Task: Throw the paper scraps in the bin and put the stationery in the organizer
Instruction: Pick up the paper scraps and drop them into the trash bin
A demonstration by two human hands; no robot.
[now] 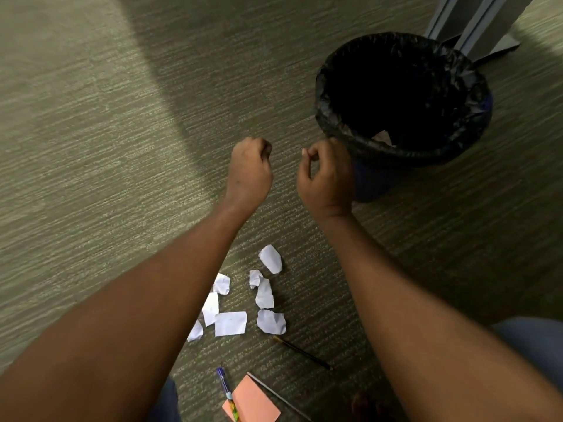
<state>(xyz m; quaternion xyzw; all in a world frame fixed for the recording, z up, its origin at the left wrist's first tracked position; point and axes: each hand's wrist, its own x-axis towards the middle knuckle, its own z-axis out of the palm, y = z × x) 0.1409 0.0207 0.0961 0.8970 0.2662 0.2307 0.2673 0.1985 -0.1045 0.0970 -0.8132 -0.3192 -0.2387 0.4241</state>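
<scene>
Several white paper scraps [230,323] lie on the carpet between my forearms. A bin [405,99] lined with a black bag stands at the upper right, with a pale scrap visible inside near its front rim. My left hand [250,172] is raised above the carpet, curled into a fist with nothing visible in it. My right hand [327,175] hovers just left of the bin's rim, fingers curled and pinched together, nothing visible in them. Near my knees lie a blue pen [224,388], a dark pencil [301,352], a grey pencil [278,396] and a pink sticky-note pad [253,405]. No organizer is in view.
Green-grey carpet covers the floor. A grey metal furniture leg [475,22] stands behind the bin at the top right. My knees in blue trousers show at the bottom edge.
</scene>
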